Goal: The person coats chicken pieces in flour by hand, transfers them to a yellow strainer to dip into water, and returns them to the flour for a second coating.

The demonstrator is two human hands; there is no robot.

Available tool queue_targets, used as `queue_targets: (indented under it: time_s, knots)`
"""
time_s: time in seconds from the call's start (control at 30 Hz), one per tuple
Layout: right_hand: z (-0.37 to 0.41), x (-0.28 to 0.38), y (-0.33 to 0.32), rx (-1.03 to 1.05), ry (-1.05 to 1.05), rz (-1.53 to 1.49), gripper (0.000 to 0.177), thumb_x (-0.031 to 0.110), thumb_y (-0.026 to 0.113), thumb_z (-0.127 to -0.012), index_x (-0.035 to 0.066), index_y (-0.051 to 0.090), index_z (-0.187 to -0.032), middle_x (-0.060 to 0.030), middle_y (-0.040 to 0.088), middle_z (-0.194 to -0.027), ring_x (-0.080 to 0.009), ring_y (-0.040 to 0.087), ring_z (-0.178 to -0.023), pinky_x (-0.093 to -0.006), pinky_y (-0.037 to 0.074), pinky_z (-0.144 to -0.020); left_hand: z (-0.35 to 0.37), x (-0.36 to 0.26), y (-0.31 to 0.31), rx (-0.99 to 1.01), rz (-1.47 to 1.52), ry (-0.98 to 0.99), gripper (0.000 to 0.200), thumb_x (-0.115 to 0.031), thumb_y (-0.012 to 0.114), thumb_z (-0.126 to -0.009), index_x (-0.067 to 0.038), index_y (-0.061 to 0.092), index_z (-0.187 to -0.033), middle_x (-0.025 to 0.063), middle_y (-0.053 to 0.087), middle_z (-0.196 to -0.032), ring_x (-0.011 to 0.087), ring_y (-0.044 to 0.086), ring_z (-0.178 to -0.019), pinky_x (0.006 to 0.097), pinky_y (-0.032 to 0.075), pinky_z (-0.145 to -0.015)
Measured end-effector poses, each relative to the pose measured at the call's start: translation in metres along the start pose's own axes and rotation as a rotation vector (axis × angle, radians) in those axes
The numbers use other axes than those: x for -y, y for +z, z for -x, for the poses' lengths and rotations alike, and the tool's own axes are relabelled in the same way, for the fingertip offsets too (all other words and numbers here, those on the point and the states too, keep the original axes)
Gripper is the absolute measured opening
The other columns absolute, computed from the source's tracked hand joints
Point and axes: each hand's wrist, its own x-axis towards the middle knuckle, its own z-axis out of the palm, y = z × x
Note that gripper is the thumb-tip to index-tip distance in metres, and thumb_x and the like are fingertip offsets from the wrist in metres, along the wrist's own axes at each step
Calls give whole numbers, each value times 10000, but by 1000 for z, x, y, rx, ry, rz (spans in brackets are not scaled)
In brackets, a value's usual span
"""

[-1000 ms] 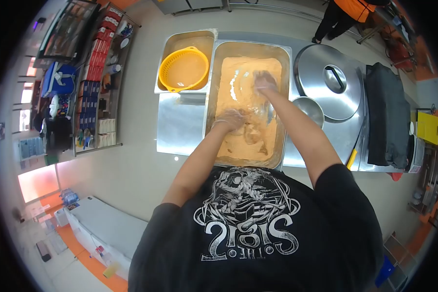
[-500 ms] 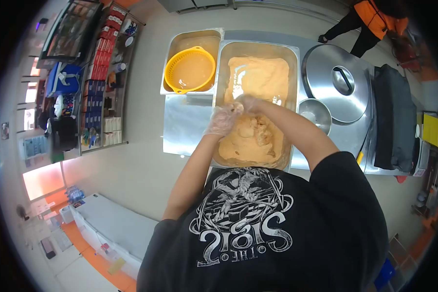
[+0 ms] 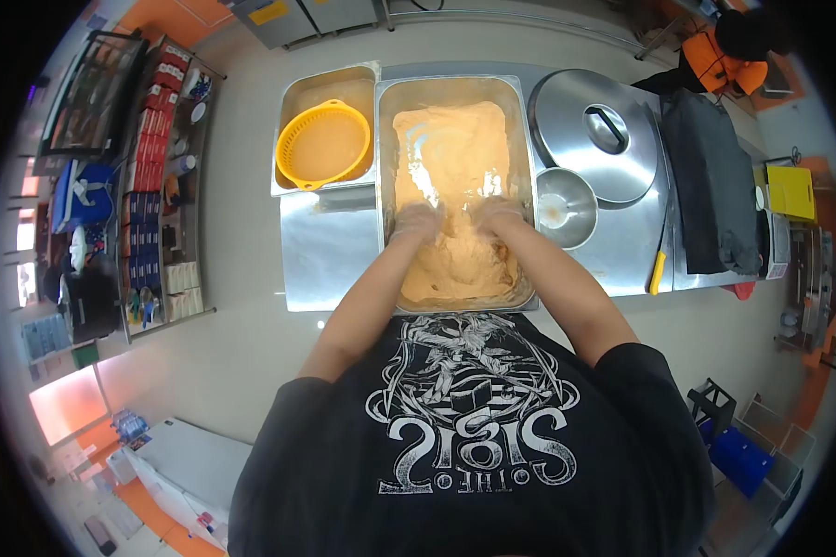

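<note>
Head view, looking down at my two hands over the deep tray [image 3: 389, 148]. Left hand [image 3: 418, 221] is down in the orange powder [image 3: 455, 139], at the tray's left side, just past the middle toward me. Right hand [image 3: 498, 215] is in the powder at the right side, about level with it. Hands are apart, a strip of powder between them. Both look covered in thin clear plastic. Fingers blurred and partly sunk, so I can't tell if either is closed on anything.

Powder lies across the tray floor: smoother at the far end, lumpy and churned at the near end. Coated lumps [image 3: 478, 255] sit in the near half, between my forearms; too caked to say what they are. Shiny bare streaks of tray floor show just beyond each hand.

Left of the tray, a smaller pan [image 3: 285, 104] with a yellow colander [image 3: 299, 139] in it, orange stuff inside; powder or liquid, can't tell. Right of the tray, a steel bowl [image 3: 567, 209], near the big round lid [image 3: 576, 121] with its black handle. Further right, a yellow-handled tool [image 3: 658, 273], then a dark cover [image 3: 706, 186]. All on the steel counter [image 3: 325, 251]. Far right, past the counter, a person in orange [image 3: 706, 63] leans over.
</note>
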Motion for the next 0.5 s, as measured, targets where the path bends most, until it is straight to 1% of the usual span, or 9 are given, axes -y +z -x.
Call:
queue_targets:
  time_s: [0.03,0.1,0.17,0.27,0.3,0.33,0.37,0.4,0.5]
  knots:
    - [-15,-8,28,71,-23,47,453,306,497,-901,49,637,-1246,-170,612,-1327,-311,595,-1212,-388,494,-968,11,-6,-7,280,-126,21,645,-499,290,-1022,32,632,-1152,238,665,-1133,402,612,-1112,444,471,-968]
    - [-10,-11,46,138,-38,95,455,298,501,-892,65,638,-1259,-165,609,-1335,-306,579,-1241,-384,486,-982,22,-11,-1,378,-32,-88,708,-555,267,-1010,23,619,-1215,251,609,-1241,390,567,-1197,440,425,-1028]
    - [22,-8,55,163,-147,-240,496,332,514,-903,59,602,-1308,-174,547,-1409,-315,535,-1291,-401,459,-1024,37,-14,3,481,78,-205,775,-611,244,-997,13,606,-1278,263,554,-1349,378,522,-1282,435,379,-1089]
    - [-58,-67,192,-189,-500,-210,603,387,533,-917,49,489,-1415,-189,470,-1477,-322,489,-1324,-403,430,-1060,51,-8,2,461,235,-373,904,-728,239,-943,17,559,-1340,266,509,-1402,368,477,-1334,431,338,-1116]
    - [-22,-34,157,70,-362,-643,635,408,528,-928,45,444,-1441,-193,457,-1484,-321,482,-1326,-396,421,-1069,51,2,9,458,337,-354,916,-747,304,-920,21,537,-1361,263,524,-1393,358,498,-1317,423,356,-1100]
    - [22,5,112,282,-87,-1367,669,430,523,-938,40,400,-1467,-197,445,-1491,-320,475,-1328,-389,412,-1077,51,11,16,453,439,-336,938,-766,368,-898,24,515,-1383,260,540,-1384,348,518,-1301,414,374,-1084]
    - [69,45,64,322,234,-1796,705,452,518,-948,36,355,-1493,-201,432,-1499,-319,467,-1331,-382,404,-1086,52,17,25,445,444,-344,938,-766,368,-898,24,515,-1383,260,540,-1384,348,518,-1301,414,374,-1084]
    - [65,44,74,328,228,-1788,705,452,518,-948,36,355,-1493,-201,432,-1499,-319,467,-1331,-382,404,-1086,55,21,36,328,613,-393,857,-694,479,-895,26,540,-1357,252,569,-1350,332,544,-1267,400,403,-1053]
    - [17,1,139,-340,-268,-961,730,499,535,-935,5,389,-1453,-233,531,-1371,-319,555,-1224,-387,459,-1022,60,19,33,85,1024,-435,672,-509,668,-874,28,602,-1273,227,631,-1257,299,599,-1172,368,458,-983]
